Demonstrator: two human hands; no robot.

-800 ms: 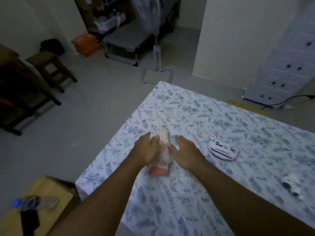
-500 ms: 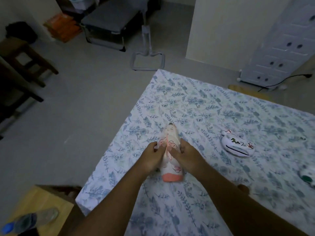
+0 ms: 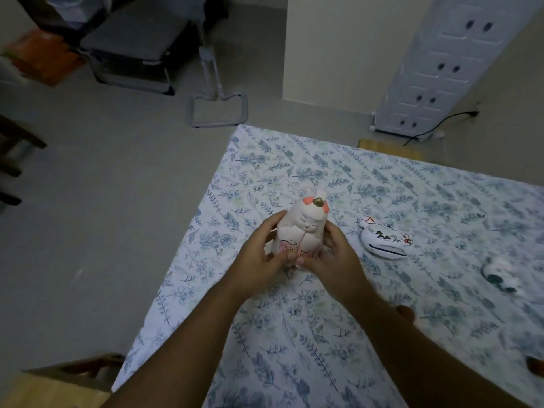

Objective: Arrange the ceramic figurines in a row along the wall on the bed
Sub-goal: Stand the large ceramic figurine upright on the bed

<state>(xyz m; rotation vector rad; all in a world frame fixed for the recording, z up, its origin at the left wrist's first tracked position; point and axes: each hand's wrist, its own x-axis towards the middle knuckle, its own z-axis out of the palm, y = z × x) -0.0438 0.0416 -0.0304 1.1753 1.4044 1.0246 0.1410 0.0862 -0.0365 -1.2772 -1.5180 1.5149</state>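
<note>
A tall white ceramic figurine [image 3: 303,228] with pink ears, a small gold bell on top and a pink flower on its front stands upright near the bed's left edge. My left hand [image 3: 260,257] grips its left side and my right hand [image 3: 335,257] grips its right side, thumbs meeting at its base. A flat white figurine [image 3: 384,241] with dark and red markings lies on the floral sheet [image 3: 323,334] just to the right. Farther right lies a small white figurine [image 3: 500,276] with dark green spots, blurred.
The bed's left edge drops to a grey floor [image 3: 103,216]. A white wall [image 3: 338,45] and a white perforated panel [image 3: 441,63] with a black cable [image 3: 435,128] stand beyond the bed. A fan stand [image 3: 216,110], a grey cot [image 3: 135,39] and a wooden surface [image 3: 53,390] are around.
The tall figurine lay flat on the sheet between my hands; both hands have now raised it upright. The view has dipped toward the bed.
</note>
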